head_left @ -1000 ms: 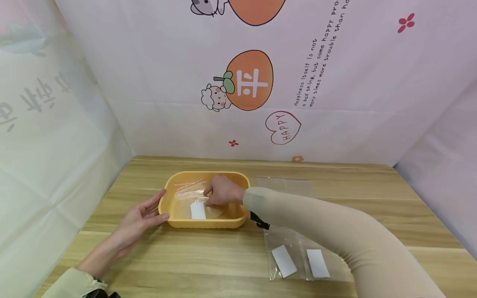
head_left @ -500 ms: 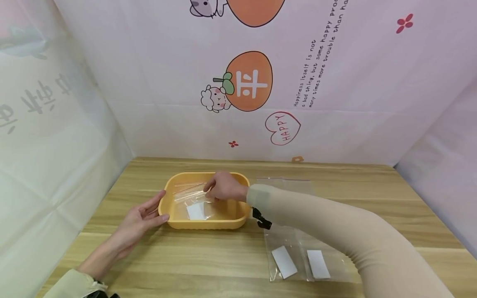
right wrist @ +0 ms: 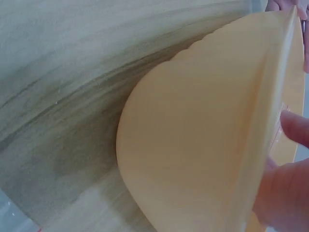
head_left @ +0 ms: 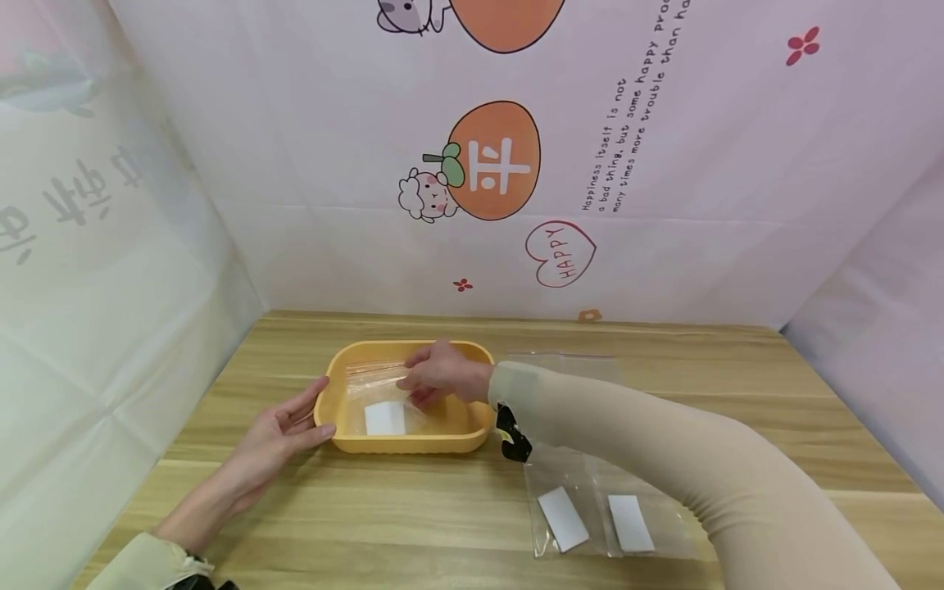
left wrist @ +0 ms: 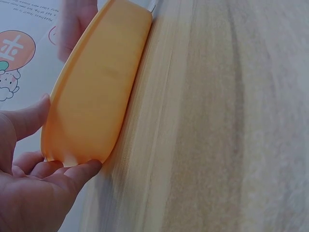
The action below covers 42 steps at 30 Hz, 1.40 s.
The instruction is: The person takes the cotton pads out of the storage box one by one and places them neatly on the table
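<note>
In the head view, a yellow plastic basket (head_left: 409, 443) stands on the wooden table. My left hand (head_left: 271, 442) holds its left end. The left wrist view shows the thumb on the rim and the fingers (left wrist: 82, 174) bent round the lower end. Inside the basket lie clear zip bags (head_left: 374, 378) with a white card (head_left: 385, 418) showing through the film; overlapping layers hide how many. My right hand (head_left: 446, 375) reaches in over the right rim, fingertips at the bags' right edge. Its thumb (right wrist: 295, 128) stands apart from the finger below; the basket wall partly hides the fingers.
Right of the basket, two more clear zip bags lie side by side on the table, each with a white card: one left (head_left: 563, 519), one right (head_left: 630, 524). My right forearm (head_left: 627, 422) crosses above them. A printed white curtain (head_left: 354, 246) borders the table.
The white card and its bag have shifted slightly left in the basket, and the bags' red zip lines now lie closer together. My right fingers have spread; my left hand has stayed put.
</note>
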Tool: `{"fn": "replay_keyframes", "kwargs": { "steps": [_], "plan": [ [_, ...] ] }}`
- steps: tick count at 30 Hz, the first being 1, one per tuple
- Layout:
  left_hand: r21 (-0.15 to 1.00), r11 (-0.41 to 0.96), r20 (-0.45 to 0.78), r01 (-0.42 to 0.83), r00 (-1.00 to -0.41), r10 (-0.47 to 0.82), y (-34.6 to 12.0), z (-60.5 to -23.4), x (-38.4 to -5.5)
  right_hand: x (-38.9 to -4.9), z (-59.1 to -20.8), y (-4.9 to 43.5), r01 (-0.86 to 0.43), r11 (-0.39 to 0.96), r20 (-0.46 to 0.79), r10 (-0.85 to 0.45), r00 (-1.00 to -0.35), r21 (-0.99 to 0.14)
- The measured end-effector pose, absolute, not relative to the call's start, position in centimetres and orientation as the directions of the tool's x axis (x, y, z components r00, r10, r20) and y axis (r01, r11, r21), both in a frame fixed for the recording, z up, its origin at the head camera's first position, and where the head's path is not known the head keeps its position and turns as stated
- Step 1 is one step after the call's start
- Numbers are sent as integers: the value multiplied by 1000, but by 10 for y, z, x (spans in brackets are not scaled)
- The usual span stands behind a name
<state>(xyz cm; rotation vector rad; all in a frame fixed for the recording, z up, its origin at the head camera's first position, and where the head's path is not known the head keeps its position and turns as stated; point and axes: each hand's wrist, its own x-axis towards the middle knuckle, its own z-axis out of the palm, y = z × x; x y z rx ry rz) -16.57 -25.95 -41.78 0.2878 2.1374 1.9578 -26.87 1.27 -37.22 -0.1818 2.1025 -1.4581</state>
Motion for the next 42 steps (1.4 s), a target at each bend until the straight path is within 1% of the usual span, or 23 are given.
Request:
{"fn": "replay_keyframes", "kwargs": {
  "steps": [4,9,13,22,31,37,42],
  "plan": [
    [996,91,-40,-14,-956,291,-258,-417,-166,-268,-371,12,202,396,-383,-457,-803,-896],
    [994,101,-57,-28,-956,289,-258,-415,-166,-268,-372,10,133,439,-373,-521,-768,-888],
    [994,102,-62,-34,-955,290,-259,-413,-166,-266,-371,6,88,438,-355,-576,-736,-895],
    [995,96,-57,-30,-953,297,-258,-413,-168,-264,-367,1,182,376,-379,-560,-737,-908],
    [995,96,-49,-21,-952,302,-257,-414,-167,-265,-354,5,123,392,-351,-588,-729,-912],
    [993,111,-61,-32,-959,275,-259,-415,-165,-264,-339,9,77,388,-311,-588,-747,-918],
    [993,111,-60,-32,-963,261,-258,-416,-165,-263,-326,18,22,415,-284,-582,-762,-910]
  ]
}}
